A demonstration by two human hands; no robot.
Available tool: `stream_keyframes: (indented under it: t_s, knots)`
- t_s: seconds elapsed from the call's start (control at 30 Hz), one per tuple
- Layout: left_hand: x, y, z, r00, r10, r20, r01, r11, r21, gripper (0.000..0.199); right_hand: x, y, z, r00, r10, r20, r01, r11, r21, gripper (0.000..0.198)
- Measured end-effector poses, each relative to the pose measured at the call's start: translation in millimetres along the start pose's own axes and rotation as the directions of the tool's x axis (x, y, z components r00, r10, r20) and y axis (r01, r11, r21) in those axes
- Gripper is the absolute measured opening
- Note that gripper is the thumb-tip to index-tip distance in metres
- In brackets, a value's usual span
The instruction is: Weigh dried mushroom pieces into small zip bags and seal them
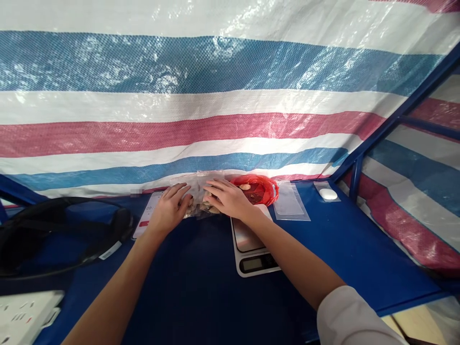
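Observation:
Two clear plastic bags with brownish pieces inside, a left bag (193,203) and a right bag (207,208), stand side by side at the back of the blue table. My left hand (168,209) rests against the left bag, its fingers stretched and thumb apart. Over the right bag lies my right hand (230,199), fingers spread on the plastic. Neither hand is closed around a bag. Beside my right hand is an open red plastic bag (271,189) holding pale and dark pieces. A kitchen scale (247,239) sits under my right forearm, partly hidden by it.
A phone (144,224) lies left of my left hand. Flat clear bags (293,203) and a white rounded object (328,193) are to the right. A black headset-like strap (122,223) and a power strip (27,314) occupy the left. A striped tarp (215,105) closes the back.

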State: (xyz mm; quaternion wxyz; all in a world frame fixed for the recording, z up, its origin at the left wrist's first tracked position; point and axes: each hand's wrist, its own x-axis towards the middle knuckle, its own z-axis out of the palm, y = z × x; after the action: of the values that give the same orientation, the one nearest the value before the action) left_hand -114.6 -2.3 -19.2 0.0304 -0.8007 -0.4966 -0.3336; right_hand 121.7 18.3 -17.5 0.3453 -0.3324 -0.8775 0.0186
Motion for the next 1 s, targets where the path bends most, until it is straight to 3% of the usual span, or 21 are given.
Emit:
stream_keyframes:
  t_s: [0.13, 0.33, 0.5, 0.57, 0.7, 1.0]
  knots:
    - [-8, 31, -2, 0.994, 0.041, -0.097, -0.038, 0.998, 0.040, 0.035, -27, 0, -20, 0.995, 0.054, -0.084, -0.051, 0.998, 0.037, 0.036]
    - [-37, 81, 11, 0.991, 0.080, -0.105, -0.071, 0.993, 0.090, 0.030, -97, 16, -63, 0.983, 0.125, -0.136, -0.124, 0.992, 0.012, 0.036]
    - [-62, 104, 31, 0.991, 0.099, -0.085, -0.087, 0.987, 0.133, 0.028, -162, 47, -91, 0.903, 0.373, -0.214, -0.397, 0.915, -0.078, 0.034]
    - [-69, 108, 39, 0.995, 0.087, -0.053, -0.079, 0.987, 0.140, 0.029, -182, 58, -94, 0.887, 0.435, -0.154, -0.457, 0.876, -0.156, 0.035]
    - [-76, 108, 52, 0.998, 0.018, 0.058, -0.028, 0.983, 0.181, 0.036, -205, 75, -90, 0.890, 0.455, 0.027, -0.431, 0.860, -0.274, 0.038]
    - [-73, 107, 56, 0.961, -0.104, 0.257, 0.041, 0.970, 0.241, 0.053, -203, 96, -95, 0.901, 0.398, 0.172, -0.354, 0.904, -0.239, 0.046]
